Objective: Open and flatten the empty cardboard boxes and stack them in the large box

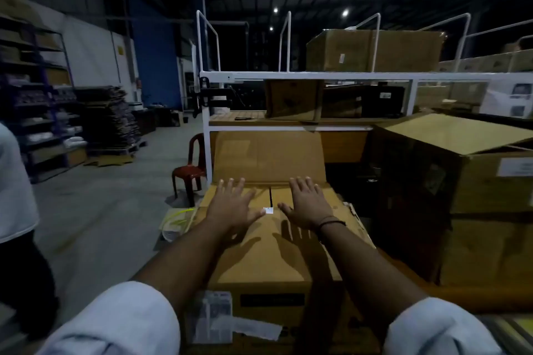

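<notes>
The flattened cardboard box (271, 248) lies flat as the top sheet directly under my fingers (230, 185). It reaches from just beyond the fingertips back toward my sleeves. A dark slit between two flaps runs away from me in the gap between the hands.

My left hand (232, 206) and right hand (307, 204) are both spread wide over this sheet, palms down. The fingers are straight and splayed and grip nothing. Shadows sit on the cardboard just behind each hand, so I cannot tell whether the palms press on it or float just above it. A small white sticker (268, 210) sits between the two thumbs. A dark band (331, 222) circles the right wrist.

The sheet rests on the large box (259, 314), whose near wall carries a torn white label (219, 317). One tall flap (268, 153) stands upright just past the fingertips.

Beyond that flap is a white metal frame (288, 75) with a wooden worktop (227, 117). Left of the left fingers stands a red plastic chair (191, 170). Right of the right fingers sits a big carton (476, 187). Far left I see a pile of flat cardboard (112, 121), and a person in a white shirt (14, 181) at the edge.
</notes>
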`<move>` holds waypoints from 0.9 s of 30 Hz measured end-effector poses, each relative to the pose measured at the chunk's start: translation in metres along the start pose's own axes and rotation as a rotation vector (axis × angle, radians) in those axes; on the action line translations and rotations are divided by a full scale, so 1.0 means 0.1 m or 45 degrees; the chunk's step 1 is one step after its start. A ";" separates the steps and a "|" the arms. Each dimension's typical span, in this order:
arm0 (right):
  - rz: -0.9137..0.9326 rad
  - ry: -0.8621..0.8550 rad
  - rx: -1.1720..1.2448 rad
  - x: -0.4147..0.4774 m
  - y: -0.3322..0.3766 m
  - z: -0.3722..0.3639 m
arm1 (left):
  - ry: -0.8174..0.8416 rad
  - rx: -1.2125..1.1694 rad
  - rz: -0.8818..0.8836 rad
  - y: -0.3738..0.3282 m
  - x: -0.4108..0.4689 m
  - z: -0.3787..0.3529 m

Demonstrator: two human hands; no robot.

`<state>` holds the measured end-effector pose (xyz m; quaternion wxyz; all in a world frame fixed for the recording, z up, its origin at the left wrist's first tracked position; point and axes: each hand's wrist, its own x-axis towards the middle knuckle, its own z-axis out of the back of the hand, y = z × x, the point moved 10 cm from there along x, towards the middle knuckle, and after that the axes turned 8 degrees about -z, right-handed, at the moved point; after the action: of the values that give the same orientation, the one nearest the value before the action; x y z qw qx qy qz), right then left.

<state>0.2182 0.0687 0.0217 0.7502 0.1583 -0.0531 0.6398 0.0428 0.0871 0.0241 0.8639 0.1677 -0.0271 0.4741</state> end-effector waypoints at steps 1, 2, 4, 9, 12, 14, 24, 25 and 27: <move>0.008 0.033 0.009 0.05 -0.02 -0.08 | 0.070 -0.028 0.002 -0.05 0.06 -0.10; 0.015 0.063 0.020 0.09 -0.04 -0.13 | 0.118 -0.063 0.010 -0.09 0.11 -0.17; 0.016 0.124 0.022 0.15 -0.07 -0.26 | 0.198 -0.112 0.029 -0.14 0.19 -0.33; 0.027 0.230 -0.001 0.28 -0.13 -0.45 | 0.226 -0.111 0.034 -0.16 0.41 -0.52; 0.024 0.289 -0.019 0.34 -0.18 -0.52 | 0.220 -0.099 0.034 -0.16 0.46 -0.55; 0.028 0.276 -0.023 0.38 -0.18 -0.49 | 0.223 -0.092 0.033 -0.14 0.47 -0.51; 0.019 0.115 0.033 0.36 -0.04 0.24 | 0.002 -0.007 0.039 0.00 0.39 0.17; 0.009 0.101 0.040 0.33 -0.03 0.34 | -0.019 -0.012 0.031 0.01 0.35 0.26; 0.002 0.034 0.032 0.23 0.02 0.56 | -0.070 -0.015 0.005 0.01 0.25 0.46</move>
<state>0.2275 0.0735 0.0809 0.7482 0.1591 -0.0353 0.6431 0.0611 0.0935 0.0729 0.8628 0.1756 -0.0538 0.4710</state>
